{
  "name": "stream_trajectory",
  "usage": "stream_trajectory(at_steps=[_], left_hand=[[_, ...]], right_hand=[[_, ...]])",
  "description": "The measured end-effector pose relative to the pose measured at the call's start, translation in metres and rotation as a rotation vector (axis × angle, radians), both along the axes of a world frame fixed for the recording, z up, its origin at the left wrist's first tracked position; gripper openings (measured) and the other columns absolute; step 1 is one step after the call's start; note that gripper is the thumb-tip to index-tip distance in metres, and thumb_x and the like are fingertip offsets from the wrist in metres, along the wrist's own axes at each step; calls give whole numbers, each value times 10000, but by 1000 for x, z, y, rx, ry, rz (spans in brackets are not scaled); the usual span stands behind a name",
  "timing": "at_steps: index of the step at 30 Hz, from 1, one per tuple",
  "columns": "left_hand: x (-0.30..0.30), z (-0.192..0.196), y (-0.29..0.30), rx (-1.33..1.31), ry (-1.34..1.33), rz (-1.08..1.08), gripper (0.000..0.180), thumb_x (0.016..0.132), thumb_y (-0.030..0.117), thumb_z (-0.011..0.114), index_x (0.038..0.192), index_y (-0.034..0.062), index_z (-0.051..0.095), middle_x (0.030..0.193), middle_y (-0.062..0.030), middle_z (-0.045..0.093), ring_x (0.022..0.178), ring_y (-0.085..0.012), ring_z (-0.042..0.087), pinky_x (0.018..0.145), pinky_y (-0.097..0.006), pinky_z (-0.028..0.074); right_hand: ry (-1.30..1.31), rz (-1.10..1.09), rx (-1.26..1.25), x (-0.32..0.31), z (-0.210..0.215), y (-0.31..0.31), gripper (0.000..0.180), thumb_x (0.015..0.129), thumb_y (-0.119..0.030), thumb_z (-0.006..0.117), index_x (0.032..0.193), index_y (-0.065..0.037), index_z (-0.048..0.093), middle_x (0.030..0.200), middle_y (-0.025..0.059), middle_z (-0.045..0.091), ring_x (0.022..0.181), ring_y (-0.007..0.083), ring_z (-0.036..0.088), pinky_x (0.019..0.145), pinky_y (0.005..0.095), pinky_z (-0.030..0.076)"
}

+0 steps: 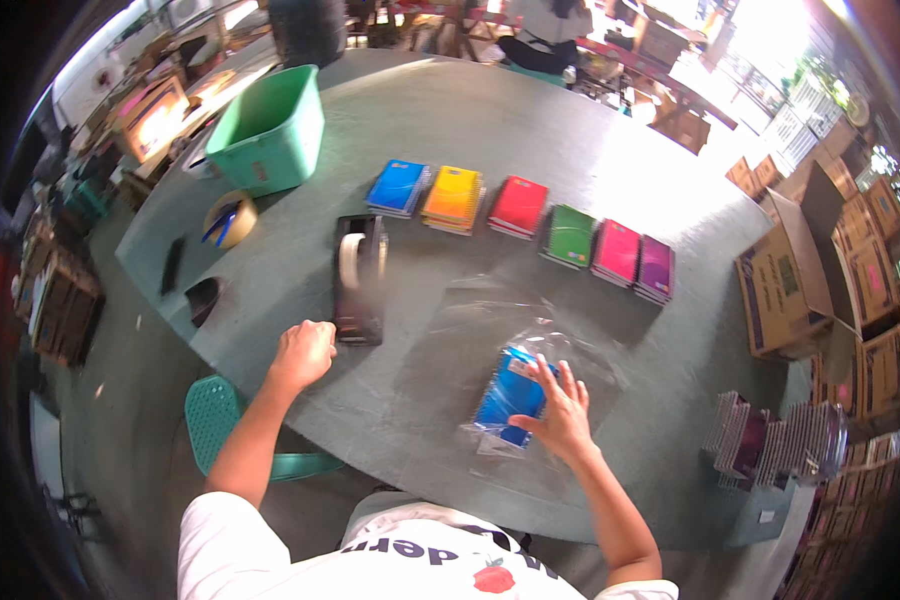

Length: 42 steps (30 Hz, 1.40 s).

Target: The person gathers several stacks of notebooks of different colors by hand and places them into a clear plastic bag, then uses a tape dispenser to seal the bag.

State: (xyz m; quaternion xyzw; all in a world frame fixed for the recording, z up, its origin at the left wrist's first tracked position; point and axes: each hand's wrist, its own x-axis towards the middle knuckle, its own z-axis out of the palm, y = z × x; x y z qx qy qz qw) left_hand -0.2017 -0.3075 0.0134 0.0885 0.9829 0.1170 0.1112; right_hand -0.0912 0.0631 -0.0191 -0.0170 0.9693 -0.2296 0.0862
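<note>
A blue spiral notebook lies inside a clear plastic bag on the table in front of me. My right hand rests on it with the fingers spread, thumb across the cover. At the near end of a black tape dispenser is my left hand, its fingers closed; what they pinch is hidden. A pale tape roll sits in the dispenser. Farther back stand small stacks of spiral notebooks: blue, yellow, red, green, pink and purple.
A green bin stands at the far left, near a tan tape roll with blue pens inside. More notebooks are stacked at the right edge, below an open carton. A green chair is at the left. A person sits beyond the table.
</note>
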Motion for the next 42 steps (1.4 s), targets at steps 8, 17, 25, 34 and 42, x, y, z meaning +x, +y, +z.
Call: stream_trajectory(at_steps=[8, 17, 25, 34, 42], left_hand=[[11, -20, 213, 288, -173, -765, 314, 848, 380, 553, 907, 76, 603, 810, -158, 634, 802, -347, 626, 675, -443, 492], [-6, -48, 188, 460, -316, -242, 696, 615, 554, 769, 979, 2, 554, 833, -135, 633, 777, -252, 640, 688, -358, 515], [44, -22, 175, 986, -188, -341, 874, 544, 188, 865, 1267, 116, 380, 1150, -100, 527, 1039, -218, 544, 874, -347, 471], [25, 11, 150, 983, -262, -698, 768, 630, 175, 826, 1280, 89, 425, 1136, -106, 548, 1002, -214, 556, 883, -330, 446], [15, 50, 170, 272, 200, -868, 324, 746, 264, 692, 980, 58, 600, 725, -108, 621, 629, -232, 591, 601, -342, 480]], right_hand=[[-2, -13, -13, 0, -8, -2, 1048, 644, -474, 762, 1460, -221, 155, 1381, 43, 435, 1382, 334, 169, 1071, 569, 152], [-5, -604, -755, 25, -36, 1, 965, 627, -226, 849, 1383, -5, 290, 1256, 162, 498, 1141, 229, 515, 914, 342, 445], [119, -427, -780, 31, 9, 0, 767, 531, -134, 864, 1193, -16, 496, 1252, 109, 401, 1132, 198, 448, 968, 313, 405], [101, -265, -1025, 44, -4, -24, 995, 517, -228, 896, 1337, -91, 349, 1272, 78, 454, 1200, 195, 434, 1004, 359, 368], [251, -105, -720, 41, 40, 2, 1013, 428, -351, 899, 1295, -86, 447, 1255, 72, 508, 1179, 234, 469, 963, 377, 380]])
